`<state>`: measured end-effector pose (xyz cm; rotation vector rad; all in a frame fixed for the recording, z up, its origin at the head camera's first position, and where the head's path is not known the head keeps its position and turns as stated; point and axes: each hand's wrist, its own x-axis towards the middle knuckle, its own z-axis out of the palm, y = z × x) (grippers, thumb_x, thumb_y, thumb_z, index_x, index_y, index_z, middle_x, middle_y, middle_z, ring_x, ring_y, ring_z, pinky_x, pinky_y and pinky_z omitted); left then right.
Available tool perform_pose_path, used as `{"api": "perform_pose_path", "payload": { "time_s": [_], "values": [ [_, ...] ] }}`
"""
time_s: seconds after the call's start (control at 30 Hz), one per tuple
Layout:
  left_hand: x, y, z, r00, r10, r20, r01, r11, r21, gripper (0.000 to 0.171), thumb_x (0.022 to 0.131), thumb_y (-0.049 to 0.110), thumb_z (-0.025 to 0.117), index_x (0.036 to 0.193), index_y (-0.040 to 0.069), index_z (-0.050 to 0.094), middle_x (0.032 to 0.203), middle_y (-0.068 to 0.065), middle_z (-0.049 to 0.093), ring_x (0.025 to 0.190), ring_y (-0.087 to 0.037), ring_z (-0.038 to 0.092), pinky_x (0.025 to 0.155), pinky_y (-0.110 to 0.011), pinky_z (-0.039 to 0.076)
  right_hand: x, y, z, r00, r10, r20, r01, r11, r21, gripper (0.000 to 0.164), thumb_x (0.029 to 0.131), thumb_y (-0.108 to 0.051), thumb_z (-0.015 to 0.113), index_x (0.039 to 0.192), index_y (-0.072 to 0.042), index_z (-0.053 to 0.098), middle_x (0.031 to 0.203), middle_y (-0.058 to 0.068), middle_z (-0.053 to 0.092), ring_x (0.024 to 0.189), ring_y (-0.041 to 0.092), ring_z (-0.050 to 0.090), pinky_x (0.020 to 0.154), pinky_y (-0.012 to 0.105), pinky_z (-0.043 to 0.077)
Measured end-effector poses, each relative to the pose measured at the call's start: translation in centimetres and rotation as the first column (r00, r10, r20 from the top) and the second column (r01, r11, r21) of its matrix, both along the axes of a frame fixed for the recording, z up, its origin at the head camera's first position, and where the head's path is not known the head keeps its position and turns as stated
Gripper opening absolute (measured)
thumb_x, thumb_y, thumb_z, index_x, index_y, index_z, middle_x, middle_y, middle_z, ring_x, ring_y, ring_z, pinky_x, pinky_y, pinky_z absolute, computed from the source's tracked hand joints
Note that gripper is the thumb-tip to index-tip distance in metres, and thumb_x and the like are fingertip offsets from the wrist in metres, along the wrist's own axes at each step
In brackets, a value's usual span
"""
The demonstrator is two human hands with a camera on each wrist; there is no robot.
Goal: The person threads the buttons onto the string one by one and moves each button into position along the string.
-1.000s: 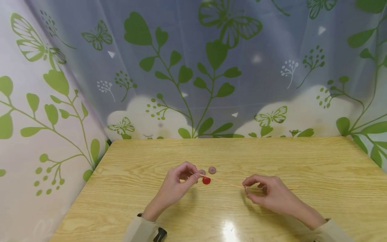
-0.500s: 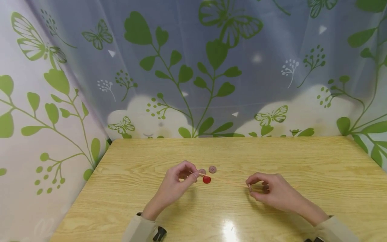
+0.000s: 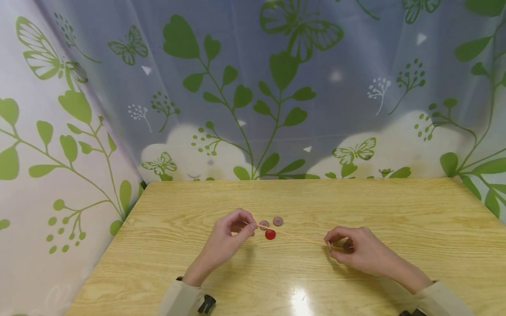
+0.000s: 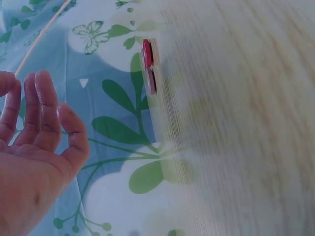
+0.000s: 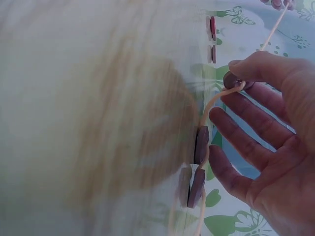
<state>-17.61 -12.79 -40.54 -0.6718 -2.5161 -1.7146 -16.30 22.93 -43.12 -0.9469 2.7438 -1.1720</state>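
My left hand (image 3: 229, 235) pinches a thin pale orange cord (image 4: 42, 35) between thumb and forefinger; its other fingers are loosely bent. From there the cord stretches across to my right hand (image 3: 359, 251), whose thumb and forefinger pinch a brown button (image 5: 233, 79) with the cord passing through it. Past that button the cord hangs in a curve down to the table, where two more brown buttons (image 5: 201, 145) stand along it. Between the hands lie a red button (image 3: 270, 234) and two brown four-hole buttons (image 3: 278, 221), close to the left fingertips.
The wood-grain table (image 3: 189, 197) runs back to a blue and white curtain (image 3: 237, 109) printed with green leaves and butterflies. Another curtain panel (image 3: 47, 184) hangs along the left side. Light glares off the table's front (image 3: 300, 300).
My right hand has drawn a little to the right with its button, and my left hand has shifted slightly left with the cord. The loose buttons stay where they were.
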Motion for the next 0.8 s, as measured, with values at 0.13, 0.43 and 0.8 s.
{"api": "perform_pose_path", "payload": {
  "time_s": [0.13, 0.43, 0.8],
  "values": [
    [0.04, -0.17, 0.04, 1.000, 0.009, -0.005, -0.009, 1.000, -0.004, 0.004, 0.099, 0.010, 0.065, 0.101, 0.011, 0.067, 0.100, -0.015, 0.071, 0.082, -0.025, 0.068, 0.072, -0.024, 0.056, -0.10, 0.18, -0.06, 1.000, -0.006, 0.006, 0.006, 1.000, 0.016, 0.022, 0.089, -0.009, 0.077, 0.108, -0.017, 0.070, 0.102, -0.001, 0.076, 0.090, 0.008, 0.072, 0.069, 0.023, 0.060],
    [0.00, -0.40, 0.05, 1.000, 0.014, -0.003, -0.014, 1.000, -0.001, 0.004, 0.099, 0.009, 0.064, 0.101, 0.012, 0.066, 0.100, -0.010, 0.070, 0.084, -0.032, 0.070, 0.072, -0.025, 0.057, -0.21, 0.58, 0.22, 0.999, -0.002, 0.036, 0.000, 0.997, 0.071, 0.021, 0.090, -0.009, 0.076, 0.109, -0.016, 0.070, 0.100, -0.004, 0.074, 0.089, 0.004, 0.069, 0.069, 0.020, 0.059],
    [-0.06, -0.73, 0.16, 1.000, 0.019, -0.019, -0.019, 1.000, 0.007, 0.004, 0.100, 0.009, 0.063, 0.102, 0.012, 0.065, 0.100, -0.009, 0.070, 0.084, -0.033, 0.070, 0.071, -0.025, 0.057, -0.39, 0.92, 0.18, 1.000, -0.004, 0.014, 0.002, 0.990, 0.139, 0.019, 0.089, -0.009, 0.075, 0.106, -0.017, 0.070, 0.095, -0.009, 0.072, 0.085, -0.002, 0.066, 0.068, 0.021, 0.058]
  ]
}}
